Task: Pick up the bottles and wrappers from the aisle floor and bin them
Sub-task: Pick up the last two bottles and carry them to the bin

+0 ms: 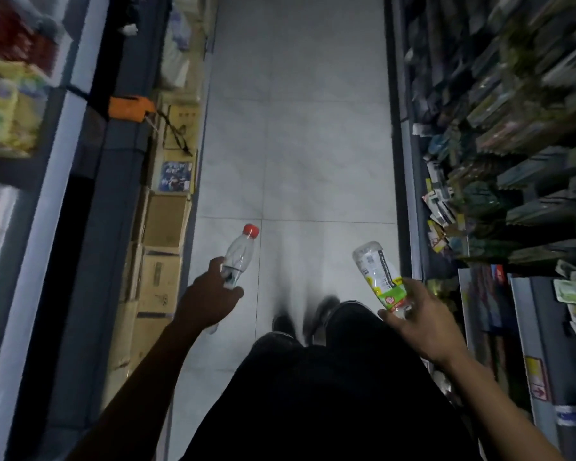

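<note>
My left hand (210, 294) grips a clear plastic bottle with a red cap (241, 252) by its lower part, cap pointing up and away. My right hand (419, 314) holds a second clear bottle with a green and yellow label (378, 274), its base end pointing away from me. Both bottles are off the floor, above the grey tiles. No wrappers or bin show in this view.
The grey tiled aisle floor (296, 144) runs ahead between shelving. Cardboard boxes (163, 221) line the left side at floor level. Packed product shelves (512, 144) stand on the right. My dark trousers and shoes (313, 321) are below.
</note>
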Available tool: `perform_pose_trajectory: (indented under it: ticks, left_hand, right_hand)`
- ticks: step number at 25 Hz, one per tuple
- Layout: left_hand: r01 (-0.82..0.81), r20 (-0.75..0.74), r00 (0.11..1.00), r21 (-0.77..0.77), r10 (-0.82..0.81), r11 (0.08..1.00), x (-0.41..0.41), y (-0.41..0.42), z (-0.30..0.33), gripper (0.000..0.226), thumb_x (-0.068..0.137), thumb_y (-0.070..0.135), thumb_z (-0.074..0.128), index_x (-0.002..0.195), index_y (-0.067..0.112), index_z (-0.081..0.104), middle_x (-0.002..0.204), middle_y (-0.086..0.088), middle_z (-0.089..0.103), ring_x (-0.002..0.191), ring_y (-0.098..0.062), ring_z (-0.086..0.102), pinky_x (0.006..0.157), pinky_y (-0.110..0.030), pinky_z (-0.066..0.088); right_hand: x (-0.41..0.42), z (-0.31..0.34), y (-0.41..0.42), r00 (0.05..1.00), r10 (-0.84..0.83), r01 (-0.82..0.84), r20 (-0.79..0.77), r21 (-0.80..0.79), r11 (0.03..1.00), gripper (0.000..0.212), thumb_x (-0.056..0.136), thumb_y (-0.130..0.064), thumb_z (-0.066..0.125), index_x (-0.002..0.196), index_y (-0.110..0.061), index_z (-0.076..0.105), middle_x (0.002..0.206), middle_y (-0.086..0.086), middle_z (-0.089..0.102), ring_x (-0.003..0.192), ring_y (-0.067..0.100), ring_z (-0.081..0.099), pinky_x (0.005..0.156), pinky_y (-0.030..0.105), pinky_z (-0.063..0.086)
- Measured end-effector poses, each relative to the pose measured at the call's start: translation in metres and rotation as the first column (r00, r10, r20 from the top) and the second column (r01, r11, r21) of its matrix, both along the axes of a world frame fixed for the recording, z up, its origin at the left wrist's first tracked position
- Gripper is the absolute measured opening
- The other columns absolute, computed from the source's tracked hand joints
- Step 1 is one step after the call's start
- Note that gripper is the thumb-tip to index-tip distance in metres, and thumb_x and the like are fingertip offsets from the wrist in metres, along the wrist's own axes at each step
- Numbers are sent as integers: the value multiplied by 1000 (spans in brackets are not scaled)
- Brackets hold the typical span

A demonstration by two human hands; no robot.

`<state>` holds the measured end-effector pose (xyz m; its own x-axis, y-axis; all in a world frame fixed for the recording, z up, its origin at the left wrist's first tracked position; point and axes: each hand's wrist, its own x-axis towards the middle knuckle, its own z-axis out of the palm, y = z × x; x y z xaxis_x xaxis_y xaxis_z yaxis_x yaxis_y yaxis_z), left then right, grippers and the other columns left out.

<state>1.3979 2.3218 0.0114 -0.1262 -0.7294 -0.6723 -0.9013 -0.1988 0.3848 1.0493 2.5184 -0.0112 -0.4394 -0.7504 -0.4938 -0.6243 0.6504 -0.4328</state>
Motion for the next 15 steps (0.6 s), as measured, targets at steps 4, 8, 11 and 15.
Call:
perform_pose_trajectory:
  ticks: [4, 8, 11, 15]
  left_hand:
    - [114, -38, 993, -37, -115, 993, -74, -117, -4, 69, 85, 37, 68, 144, 27, 34, 123, -5, 65, 92, -23, 62, 79, -35, 49]
    - [138, -3, 990, -18, -138, 990, -144, -202, -7, 72, 82, 38, 69, 145, 28, 34, 125, -3, 65, 99, -26, 65, 81, -36, 49]
    - [92, 36, 995, 29, -93, 995, -177, -244, -7, 74, 84, 35, 70, 148, 24, 34, 134, -11, 63, 105, -29, 64, 87, -38, 49]
    - [64, 65, 995, 173, -76, 983, -197, -305, -12, 70, 94, 26, 68, 151, 14, 30, 145, -14, 53, 94, -18, 55, 80, -30, 42]
  right_hand:
    - [-42, -9, -50, 989, -150, 150, 4, 12, 989, 75, 73, -56, 80, 136, -32, 46, 108, 0, 66, 85, 23, 62, 71, 31, 43]
    - [-108, -24, -141, 985, -174, 173, 24, 21, 985, 75, 73, -57, 79, 136, -33, 45, 112, 4, 68, 91, 28, 65, 74, 34, 48]
    - [-158, -22, -225, 987, -151, 152, 50, -15, 988, 77, 73, -57, 79, 138, -33, 45, 117, 5, 65, 98, 29, 65, 77, 34, 49]
    - [-223, -13, -348, 996, -84, 87, 38, -77, 993, 78, 72, -57, 77, 139, -32, 44, 116, 2, 62, 91, 25, 64, 78, 35, 52]
